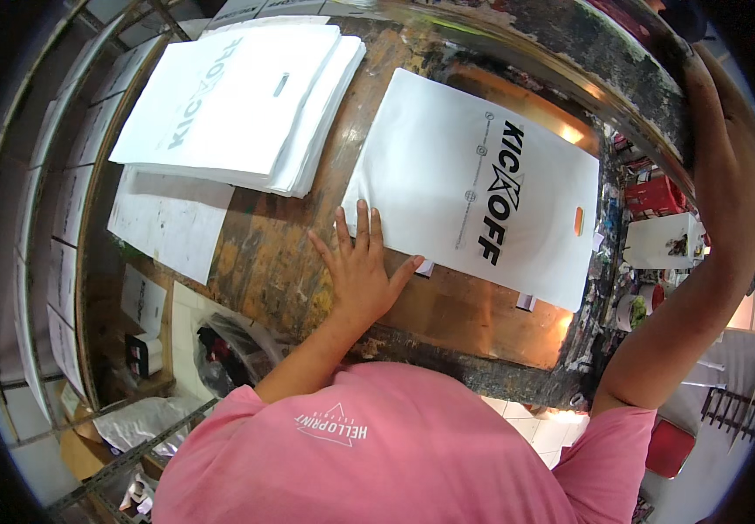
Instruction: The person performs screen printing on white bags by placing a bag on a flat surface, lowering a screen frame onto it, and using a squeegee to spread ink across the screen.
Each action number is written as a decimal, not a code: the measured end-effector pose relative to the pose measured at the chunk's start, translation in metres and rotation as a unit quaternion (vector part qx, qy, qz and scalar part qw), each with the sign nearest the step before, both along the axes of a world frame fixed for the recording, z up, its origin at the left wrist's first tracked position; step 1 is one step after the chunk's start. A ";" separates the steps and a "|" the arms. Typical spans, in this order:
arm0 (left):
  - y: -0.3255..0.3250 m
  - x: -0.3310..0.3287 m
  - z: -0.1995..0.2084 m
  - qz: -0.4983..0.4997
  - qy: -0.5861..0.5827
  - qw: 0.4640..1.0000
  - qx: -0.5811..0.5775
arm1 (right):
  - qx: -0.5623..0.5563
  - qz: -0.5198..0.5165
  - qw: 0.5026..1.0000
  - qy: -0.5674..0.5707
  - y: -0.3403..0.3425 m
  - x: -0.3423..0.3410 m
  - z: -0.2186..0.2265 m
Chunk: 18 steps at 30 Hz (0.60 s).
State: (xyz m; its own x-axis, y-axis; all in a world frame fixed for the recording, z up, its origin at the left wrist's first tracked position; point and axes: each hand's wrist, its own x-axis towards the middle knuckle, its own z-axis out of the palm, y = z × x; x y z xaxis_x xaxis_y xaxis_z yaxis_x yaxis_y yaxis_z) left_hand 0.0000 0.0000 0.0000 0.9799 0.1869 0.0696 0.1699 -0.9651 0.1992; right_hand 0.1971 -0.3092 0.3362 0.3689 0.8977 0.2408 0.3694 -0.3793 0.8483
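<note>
My left hand (361, 271) lies flat with fingers spread, its fingertips on the near left edge of a white plastic bag (430, 166). Black lettering and a small oval handle cut-out mark the bag, which rests on a copper-brown board (491, 319). My right arm reaches up along the right side, and my right hand (699, 63) is at the end of a raised, paint-stained printing screen frame (604, 61). Its fingers are hidden in the dark rim of the view. To the left, a thick stack of similar printed white bags (229, 96) sits on the worn wooden table (264, 249).
Under the stack is a white sheet (172, 218). Metal racks (37, 218) holding pale panels line the left side. A red container (657, 196) and a white box (661, 242) stand beyond the table's right edge. Plastic wrapping (146, 419) lies low on the left.
</note>
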 end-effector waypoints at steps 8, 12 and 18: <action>-0.001 0.008 0.020 -0.028 -0.021 0.998 -0.047 | 0.292 -0.060 0.917 0.264 0.037 -0.013 -0.017; -0.005 0.012 0.014 -0.044 -0.119 0.980 -0.155 | 0.412 -0.076 0.880 0.224 0.056 -0.029 -0.022; 0.018 0.025 0.010 0.041 -0.221 0.932 -0.284 | 0.447 -0.093 0.852 0.255 0.068 -0.043 -0.018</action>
